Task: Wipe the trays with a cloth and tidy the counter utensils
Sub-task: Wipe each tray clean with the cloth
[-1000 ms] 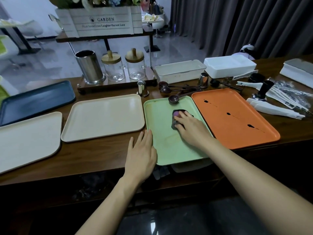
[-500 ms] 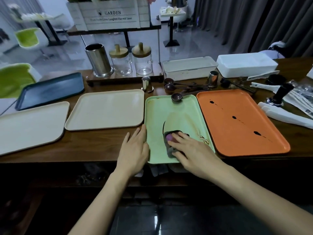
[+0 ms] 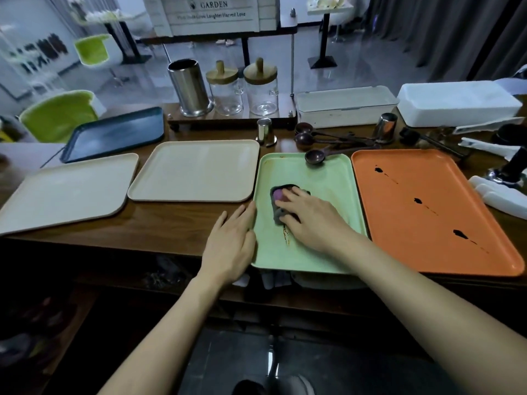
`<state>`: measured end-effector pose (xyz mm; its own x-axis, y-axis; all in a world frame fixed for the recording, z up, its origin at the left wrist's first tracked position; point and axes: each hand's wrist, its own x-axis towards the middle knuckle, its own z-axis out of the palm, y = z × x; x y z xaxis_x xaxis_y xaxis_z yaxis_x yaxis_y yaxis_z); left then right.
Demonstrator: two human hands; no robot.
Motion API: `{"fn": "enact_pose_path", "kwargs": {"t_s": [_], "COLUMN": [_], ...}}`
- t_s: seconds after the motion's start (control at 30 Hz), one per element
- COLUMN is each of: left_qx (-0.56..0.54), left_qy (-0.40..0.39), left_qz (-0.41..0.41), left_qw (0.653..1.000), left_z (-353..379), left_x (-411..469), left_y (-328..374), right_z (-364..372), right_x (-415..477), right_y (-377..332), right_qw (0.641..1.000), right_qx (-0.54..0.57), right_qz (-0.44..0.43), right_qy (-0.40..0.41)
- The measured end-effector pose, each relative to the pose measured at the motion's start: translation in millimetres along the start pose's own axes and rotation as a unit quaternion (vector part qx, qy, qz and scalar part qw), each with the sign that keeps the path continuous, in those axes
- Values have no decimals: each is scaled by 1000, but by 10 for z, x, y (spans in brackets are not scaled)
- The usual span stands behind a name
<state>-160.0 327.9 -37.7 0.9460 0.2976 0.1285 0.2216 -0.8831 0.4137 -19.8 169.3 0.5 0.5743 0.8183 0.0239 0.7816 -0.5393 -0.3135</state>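
Note:
A green tray lies on the wooden counter in front of me. My right hand presses a dark grey and purple cloth onto the tray's middle left. A thin brown streak marks the tray just below the cloth. My left hand rests flat on the counter, fingers against the tray's left edge. A dark measuring spoon lies over the tray's far rim. An orange tray with dark spots sits to the right. Two cream trays and a dark blue tray lie to the left.
More dark spoons and two small metal cups stand behind the trays. A steel canister, two glass jars and two white boxes line the back. White packets and a black tamper lie at the right.
My right hand has slid the cloth from the tray's near edge back up to its middle left, leaving a brown streak. The left hand stays by the tray's edge.

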Motion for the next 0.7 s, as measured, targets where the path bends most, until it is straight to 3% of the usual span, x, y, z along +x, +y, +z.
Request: {"fn": "enact_pose_path", "kwargs": {"t_s": [0.2, 0.33, 0.57, 0.7], "left_qx": [4, 4, -1, -22], "left_qy": [8, 6, 18, 42], "left_qz": [-4, 2, 0, -35], "left_qw": [1000, 1000, 1000, 998], "left_z": [39, 33, 19, 35], "left_x": [14, 7, -8, -34], "left_y": [-28, -24, 14, 23], "right_z": [-20, -115, 11, 181], "right_x": [-631, -535, 492, 296], "right_y": [-38, 20, 35, -205], "right_qw": [997, 996, 1000, 998], "right_qx": [18, 10, -22, -12], "right_qz": [-54, -52, 7, -46], "right_qy": [-49, -68, 18, 34]}}
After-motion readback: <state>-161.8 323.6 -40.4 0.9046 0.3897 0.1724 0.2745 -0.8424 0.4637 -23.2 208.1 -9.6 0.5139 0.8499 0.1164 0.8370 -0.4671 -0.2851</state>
